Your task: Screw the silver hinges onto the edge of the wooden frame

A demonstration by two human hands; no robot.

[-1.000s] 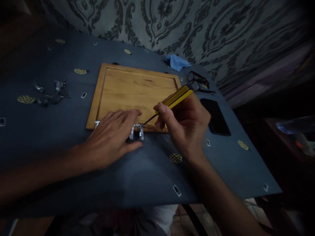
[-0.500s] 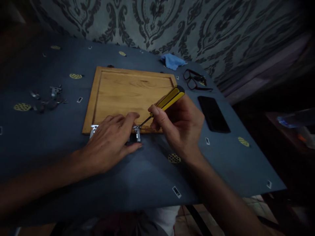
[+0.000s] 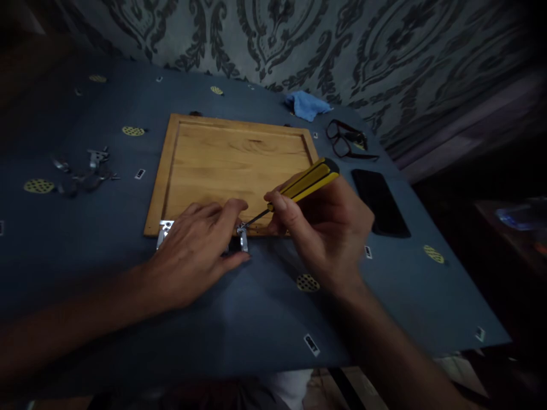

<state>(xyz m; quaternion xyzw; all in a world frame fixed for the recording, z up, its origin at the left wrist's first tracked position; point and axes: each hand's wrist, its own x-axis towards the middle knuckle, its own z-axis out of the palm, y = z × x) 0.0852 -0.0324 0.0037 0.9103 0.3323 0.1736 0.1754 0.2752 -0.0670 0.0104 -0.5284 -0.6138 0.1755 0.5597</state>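
My right hand (image 3: 329, 233) grips a screwdriver (image 3: 308, 181) by its yellow and black handle. The thin shaft slants down to the left, its tip at a metal hinge (image 3: 243, 239) on the near edge of a framed wooden panel (image 3: 213, 165). My left hand (image 3: 200, 245) lies across that edge, with the thumb below the hinge and the forefinger above, holding it against the wood. Left of these fingers shows another metal hinge (image 3: 166, 228), partly covered by the hand. The exact contact at the screwdriver's tip is too small to make out.
Several loose metal hinges (image 3: 92, 168) lie on the blue patterned tablecloth (image 3: 256, 324) at left. A blue cloth (image 3: 307, 105), glasses (image 3: 348, 139) and a black phone (image 3: 380, 202) lie to the right. A patterned wall (image 3: 273, 34) rises behind the table.
The view has shifted a little, moving most things slightly right. My right hand and the screwdriver's handle have moved right and down, while the tip stays at the hinge. My left hand keeps its place.
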